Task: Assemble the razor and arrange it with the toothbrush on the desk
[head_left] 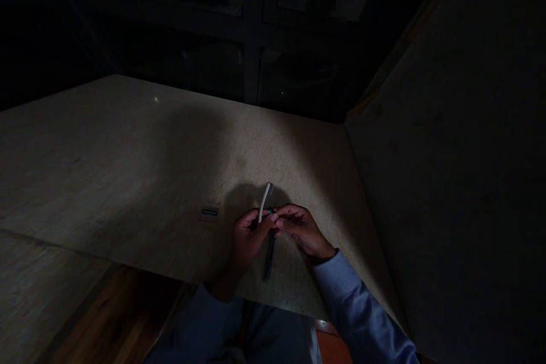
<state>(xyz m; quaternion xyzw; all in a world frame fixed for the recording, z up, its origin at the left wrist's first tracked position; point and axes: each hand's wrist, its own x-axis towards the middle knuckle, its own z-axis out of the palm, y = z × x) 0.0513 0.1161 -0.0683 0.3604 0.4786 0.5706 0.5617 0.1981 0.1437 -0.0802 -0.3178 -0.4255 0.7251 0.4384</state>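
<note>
Toothbrush [264,203], white, head up, gripped in my L hand [249,234] over desk [264,148], fingers curled in; R hand [302,230] pinched closed w/ L on small teal bit [271,211], blk stick [269,259] just below, blk pc [209,212] off to L.

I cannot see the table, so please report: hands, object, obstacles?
Left hand holds slim white toothbrush. Right hand close against left. Small dark bar to the left, seemingly not in the way.

Tabletop [106,153] gives room leftward; wall [447,170] bars the right.
</note>
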